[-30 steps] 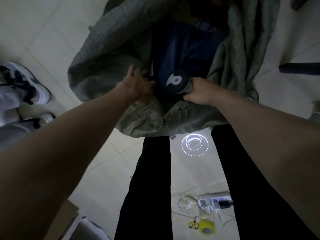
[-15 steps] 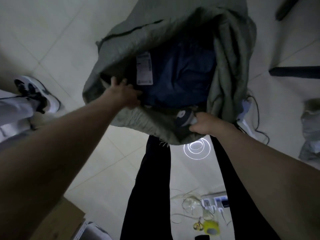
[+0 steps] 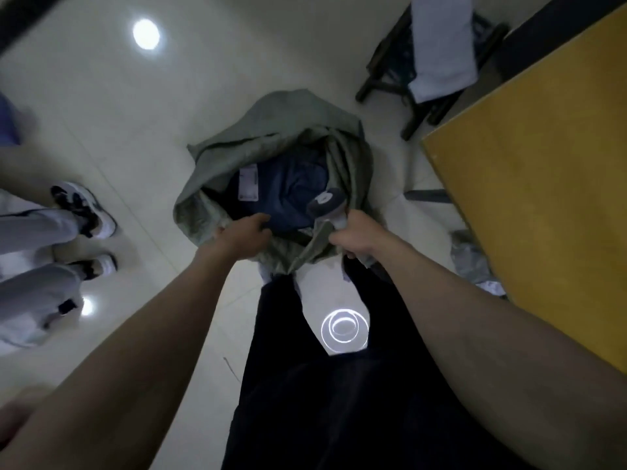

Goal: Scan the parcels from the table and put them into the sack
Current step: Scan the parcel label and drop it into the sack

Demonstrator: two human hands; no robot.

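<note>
holding the sack [image 3: 237, 144] mouth open on the floor: left hand [image 3: 242, 237] fingers curled over the near rim, right hand [image 3: 353, 237] gripping rim and scanner [image 3: 327, 203] together. blue parcel [image 3: 288, 193] lies inside, just beyond both hands, label [image 3: 248, 183] up. next parcel likely from the surface [image 3: 543, 184], to the right, so right hand is nearer but occupied. grey bag [image 3: 470, 256] on the floor between; another person's shoes [image 3: 84, 206] at left.

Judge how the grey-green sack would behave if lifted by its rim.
Probably floppy: the sack creases and sags where the left hand and right hand grip its rim. Likely bottom-heavy, since a dark blue parcel lies inside. Its cloth looks coarse, so probably not slippery.
</note>
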